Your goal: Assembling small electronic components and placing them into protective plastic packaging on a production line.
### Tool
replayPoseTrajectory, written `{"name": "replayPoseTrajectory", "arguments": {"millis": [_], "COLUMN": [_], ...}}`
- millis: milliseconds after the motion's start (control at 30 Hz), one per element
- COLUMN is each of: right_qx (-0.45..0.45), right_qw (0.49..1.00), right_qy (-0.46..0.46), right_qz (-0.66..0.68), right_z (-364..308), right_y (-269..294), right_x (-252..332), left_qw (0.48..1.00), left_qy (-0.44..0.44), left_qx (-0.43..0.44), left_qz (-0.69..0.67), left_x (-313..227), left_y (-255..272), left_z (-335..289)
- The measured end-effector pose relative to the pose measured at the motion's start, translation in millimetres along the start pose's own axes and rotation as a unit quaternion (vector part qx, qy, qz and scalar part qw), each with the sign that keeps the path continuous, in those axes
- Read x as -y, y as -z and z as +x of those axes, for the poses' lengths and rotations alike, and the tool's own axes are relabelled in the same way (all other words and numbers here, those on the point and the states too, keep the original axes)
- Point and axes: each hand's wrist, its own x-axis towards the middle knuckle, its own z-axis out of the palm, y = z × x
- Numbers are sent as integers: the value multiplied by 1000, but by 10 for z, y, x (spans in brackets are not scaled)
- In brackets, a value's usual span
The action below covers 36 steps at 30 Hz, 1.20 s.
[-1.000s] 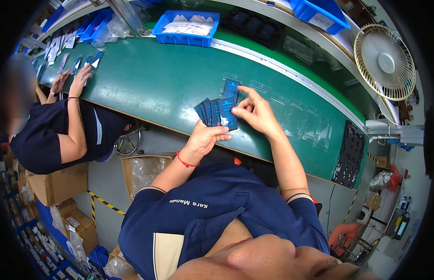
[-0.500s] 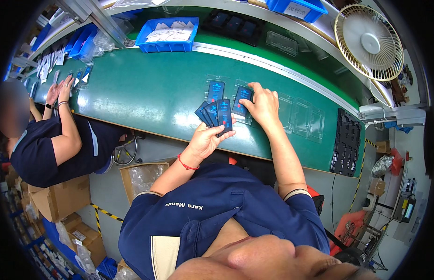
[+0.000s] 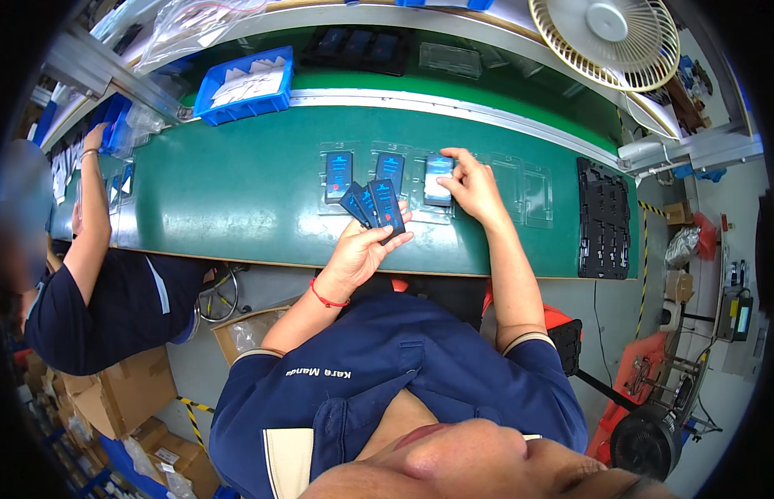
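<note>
My left hand [image 3: 366, 248] grips a fanned set of flat black phone batteries [image 3: 387, 212] with blue print, thumb on top. My right hand [image 3: 472, 187] pinches one more phone battery [image 3: 437, 180], its face catching the light, over a clear plastic tray. Whether it touches the tray's bottom, I cannot tell. To the left, a battery [image 3: 339, 176] lies in a clear tray [image 3: 324, 205]. Another battery [image 3: 391, 169] lies in the tray between, partly covered by the fanned set. Further clear trays [image 3: 538, 195] stand to the right of my right hand.
A black moulded tray [image 3: 604, 220] lies at the bench's right end. Behind stand a blue bin [image 3: 244, 86] of white papers and a fan [image 3: 607, 37]. A co-worker [image 3: 112, 291] reaches over the bench at left. The green bench [image 3: 229, 191] runs across.
A battery now lies in the second tray, where my right hand was. That hand is at the tray to its right with another battery. Fewer remain in my left hand. The view has shifted.
</note>
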Motion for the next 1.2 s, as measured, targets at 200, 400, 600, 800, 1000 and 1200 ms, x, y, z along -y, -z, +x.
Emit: {"name": "replayPoseTrajectory", "arguments": {"millis": [200,400,600,800,1000,1200], "right_qx": [-56,63,-45,-132,-18,-195], "right_qw": [988,922,996,961,962,940], "right_qy": [67,-49,-69,44,-53,-174], "right_qz": [-129,378,43,-238,269,219], "right_z": [-136,-399,-222,-310,-525,-365], "right_y": [-39,-107,382,269,40,663], "right_x": [210,323,-266,-107,162,-665], "left_qw": [995,991,999,991,973,973], "left_qy": [-21,10,29,13,26,39], "left_qx": [-52,-55,1,-30,-11,23], "left_qz": [85,125,36,130,227,226], "left_x": [77,196,141,190,377,265], "left_y": [14,-191,-192,-161,-356,-302], "left_z": [74,193,180,253,371,299]}}
